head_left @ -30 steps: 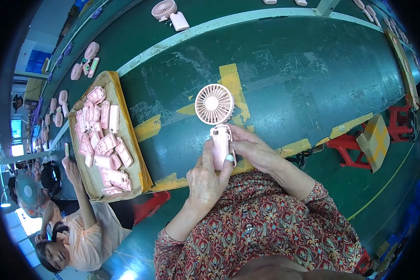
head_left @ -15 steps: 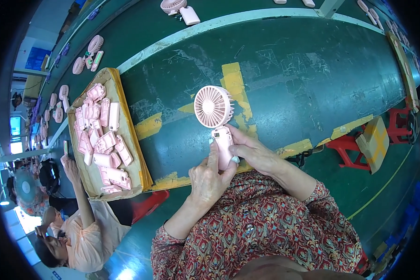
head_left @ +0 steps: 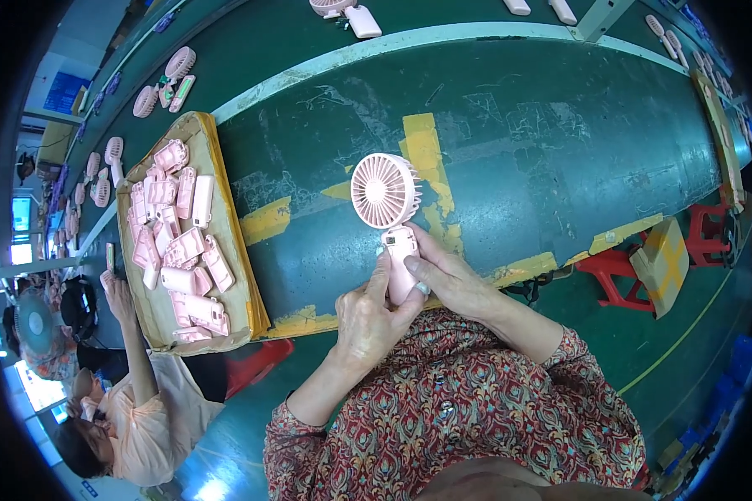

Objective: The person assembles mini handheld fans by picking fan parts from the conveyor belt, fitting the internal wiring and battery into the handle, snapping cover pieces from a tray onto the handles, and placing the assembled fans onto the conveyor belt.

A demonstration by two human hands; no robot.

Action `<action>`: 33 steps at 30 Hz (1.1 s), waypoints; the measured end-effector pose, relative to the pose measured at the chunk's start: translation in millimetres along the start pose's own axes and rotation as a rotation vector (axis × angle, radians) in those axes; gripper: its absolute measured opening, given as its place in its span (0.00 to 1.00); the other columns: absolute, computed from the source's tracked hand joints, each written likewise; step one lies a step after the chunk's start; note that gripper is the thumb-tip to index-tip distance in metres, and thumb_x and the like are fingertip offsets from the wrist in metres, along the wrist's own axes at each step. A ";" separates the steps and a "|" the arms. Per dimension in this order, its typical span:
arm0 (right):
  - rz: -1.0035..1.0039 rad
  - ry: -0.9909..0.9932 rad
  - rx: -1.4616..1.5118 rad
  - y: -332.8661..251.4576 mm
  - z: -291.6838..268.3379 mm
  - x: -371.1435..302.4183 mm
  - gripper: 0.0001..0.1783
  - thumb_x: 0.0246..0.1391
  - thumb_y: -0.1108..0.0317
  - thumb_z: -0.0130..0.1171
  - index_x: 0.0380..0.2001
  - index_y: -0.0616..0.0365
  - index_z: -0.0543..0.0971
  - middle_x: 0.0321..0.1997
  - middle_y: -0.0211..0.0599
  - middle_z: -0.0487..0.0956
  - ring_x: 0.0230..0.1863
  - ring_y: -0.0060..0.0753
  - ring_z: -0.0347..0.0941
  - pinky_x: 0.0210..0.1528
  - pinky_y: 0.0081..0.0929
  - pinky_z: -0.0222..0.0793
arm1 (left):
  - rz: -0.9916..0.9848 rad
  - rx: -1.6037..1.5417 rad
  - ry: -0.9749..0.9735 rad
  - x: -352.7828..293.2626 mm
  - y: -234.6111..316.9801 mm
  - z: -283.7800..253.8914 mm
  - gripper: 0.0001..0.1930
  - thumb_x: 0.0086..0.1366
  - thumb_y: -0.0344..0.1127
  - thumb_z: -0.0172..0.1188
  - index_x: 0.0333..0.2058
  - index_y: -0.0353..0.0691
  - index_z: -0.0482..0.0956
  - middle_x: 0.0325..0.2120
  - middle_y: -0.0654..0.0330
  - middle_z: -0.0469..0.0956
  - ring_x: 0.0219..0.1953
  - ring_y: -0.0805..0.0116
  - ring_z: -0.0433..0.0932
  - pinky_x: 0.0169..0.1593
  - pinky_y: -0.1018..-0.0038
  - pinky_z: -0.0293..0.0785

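A pink handheld fan (head_left: 382, 191) is held over the near middle of the green table, its round grille pointing away from me. My left hand (head_left: 366, 317) grips the handle from the left, with the index finger along its edge and the thumb near the bottom end. From the other side my right hand (head_left: 447, 274) wraps the handle, its thumb lying across the front. A small dark opening shows near the top of the handle (head_left: 402, 255). Part of the handle is hidden behind my fingers.
A cardboard tray (head_left: 244, 275) of pink plastic housings (head_left: 184, 248) stands on the left. More fans lie on the conveyor (head_left: 251, 50) beyond the pale rail. At left, a co-worker (head_left: 154, 409) reaches beside the tray. Red stools (head_left: 612, 275) and a taped carton (head_left: 662, 265) are at right.
The right thumb has shifted slightly up and left on the handle. Both hands keep hold of the fan. The view has moved a little.
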State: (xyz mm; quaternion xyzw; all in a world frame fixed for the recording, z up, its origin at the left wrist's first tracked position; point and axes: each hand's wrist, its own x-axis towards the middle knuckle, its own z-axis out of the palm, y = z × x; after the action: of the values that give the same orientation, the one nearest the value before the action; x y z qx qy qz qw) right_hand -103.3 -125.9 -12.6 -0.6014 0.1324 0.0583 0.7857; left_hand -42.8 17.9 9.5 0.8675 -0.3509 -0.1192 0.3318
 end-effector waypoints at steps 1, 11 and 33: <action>-0.004 -0.005 0.008 0.3 0.2 -0.1 0.31 0.63 0.62 0.40 0.64 0.62 0.48 0.61 0.43 0.61 0.62 0.34 0.57 0.62 0.29 0.53 | -0.006 -0.002 -0.007 1.1 0.5 -0.5 0.30 0.46 0.33 0.65 0.48 0.22 0.70 0.17 0.50 0.78 0.17 0.62 0.79 0.23 0.71 0.75; -0.034 0.072 -0.140 0.2 6.8 -4.5 0.32 0.62 0.55 0.43 0.63 0.61 0.51 0.59 0.45 0.63 0.61 0.36 0.59 0.61 0.30 0.55 | 0.076 0.080 0.022 -4.7 -0.3 7.2 0.34 0.45 0.37 0.68 0.48 0.21 0.69 0.15 0.48 0.76 0.16 0.59 0.78 0.21 0.69 0.74; -0.097 0.118 0.554 -4.7 5.0 -6.5 0.23 0.59 0.68 0.51 0.56 0.62 0.63 0.50 0.38 0.72 0.51 0.26 0.69 0.55 0.26 0.65 | -0.021 -0.612 -0.203 5.0 -22.6 18.6 0.20 0.61 0.40 0.54 0.44 0.28 0.66 0.28 0.48 0.78 0.28 0.52 0.79 0.34 0.64 0.74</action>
State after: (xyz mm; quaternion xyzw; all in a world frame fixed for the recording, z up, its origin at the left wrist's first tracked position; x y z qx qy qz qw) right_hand -107.6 -121.9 -5.2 -0.3719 0.1599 -0.0526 0.9129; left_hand -35.4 17.3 -19.2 0.7147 -0.3212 -0.3087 0.5392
